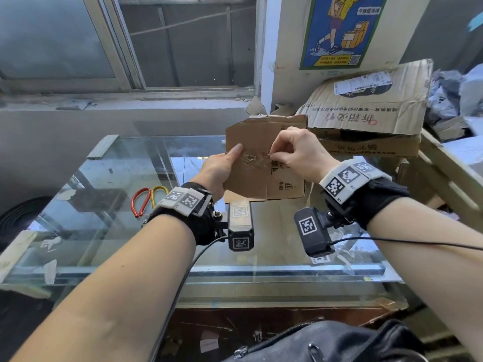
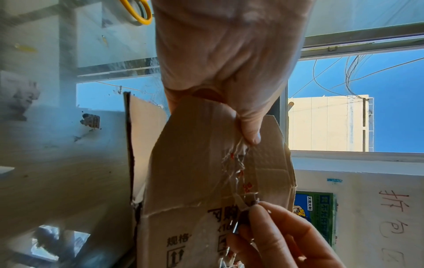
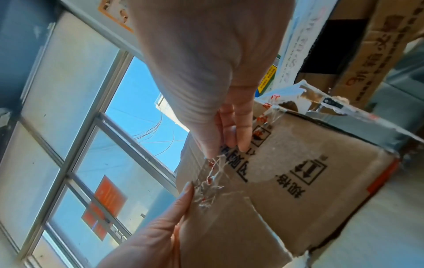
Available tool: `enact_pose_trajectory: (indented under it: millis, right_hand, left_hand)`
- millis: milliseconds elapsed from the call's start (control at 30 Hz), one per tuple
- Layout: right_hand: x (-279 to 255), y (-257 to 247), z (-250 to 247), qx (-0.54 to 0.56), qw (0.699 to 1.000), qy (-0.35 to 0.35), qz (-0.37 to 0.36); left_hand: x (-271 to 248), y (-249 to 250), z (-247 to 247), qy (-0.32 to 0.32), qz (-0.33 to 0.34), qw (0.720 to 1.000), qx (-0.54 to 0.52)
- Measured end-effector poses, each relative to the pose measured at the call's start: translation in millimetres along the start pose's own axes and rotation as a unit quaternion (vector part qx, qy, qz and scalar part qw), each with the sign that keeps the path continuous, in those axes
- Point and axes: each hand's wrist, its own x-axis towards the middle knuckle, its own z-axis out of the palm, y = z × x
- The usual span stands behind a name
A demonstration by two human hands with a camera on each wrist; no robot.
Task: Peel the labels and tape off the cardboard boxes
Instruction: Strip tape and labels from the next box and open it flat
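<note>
**Camera layout: one head view, two wrist views**

Head view: taken from above and behind both forearms, aimed forward and down over the glass counter (image 1: 146, 163) toward the window (image 1: 125, 43) and wall. Both wrist cameras are seen in it, slung under the wrists.

Left wrist view: taken from under the left hand (image 2: 224, 59), very close, aimed along the palm and upward; sky and window frame are caught behind.

Right wrist view: same arrangement under the right hand (image 3: 206, 76), tilted, also upward.

Shared by all three: the flattened cardboard box (image 1: 264, 163) and the crumpled clear tape (image 1: 254, 158), with the opposite hand seen in each wrist view.
</note>
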Motion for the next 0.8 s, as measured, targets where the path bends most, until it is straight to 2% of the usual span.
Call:
enact_pose_trajectory:
  millis: [167,267,400,600,700,800]
  right_hand:
    - [-3.4,5.1,2.1,0.051,0.997,0.032,0.037]
    - [-7.5,6.7,1.4,0.103,0.989,0.086,0.063]
    - [-10.1,15.0,-3.4,0.195,0.959,0.175,0.109]
    - [-11.8,25.6,-12.4,0.191,0.956,0.132,0.176]
    - [-13.1,26.1,-18.9,0.218,0.944,0.148,0.2]
    - [-14.8,28.0,-26.7,0.2,0.945,0.154,0.209]
  left_hand:
    - [-2.3,-2.0,5.1,-0.007,0.003,1.0,-0.022]
    - [-3.4,-0.2,9.4,0.001,0.015,1.0,-0.013]
    - [-3.3,1.3,11.6,0.018,0.025,1.0,-0.007]
    - [-5.5,-0.9,18.3,0.027,0.03,0.999,0.015]
    - [-5.9,1.5,20.4,0.042,0.035,0.998,0.013]
    - [-6.1,5.5,22.5,0.057,0.034,0.998,0.012]
